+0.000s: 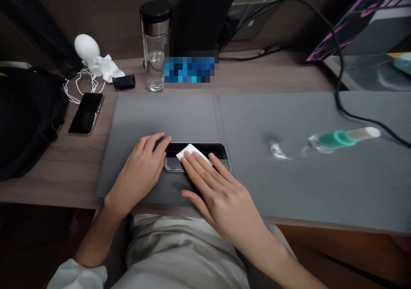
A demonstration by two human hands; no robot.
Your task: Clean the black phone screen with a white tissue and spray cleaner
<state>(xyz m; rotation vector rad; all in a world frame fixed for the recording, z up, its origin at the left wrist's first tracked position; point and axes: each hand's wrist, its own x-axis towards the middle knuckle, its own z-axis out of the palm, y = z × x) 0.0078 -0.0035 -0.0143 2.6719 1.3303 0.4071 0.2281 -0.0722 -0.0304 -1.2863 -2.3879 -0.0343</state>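
Note:
A dark smartphone lies flat, screen up, on the grey desk mat in front of me. At its left end, my left hand has its fingers bent around the edge and corner, gripping it. My right hand reaches over from the right with fingers stretched out and thumb spread apart. Under its fingertips a folded white wipe is pressed flat against the screen. Part of the wipe and the phone's lower right side are hidden by those fingers.
On the mat, to the right, are a clear bottle with a green band and a small clear cap. A black cable crosses behind. Further left are a glass water bottle, another phone and a black bag.

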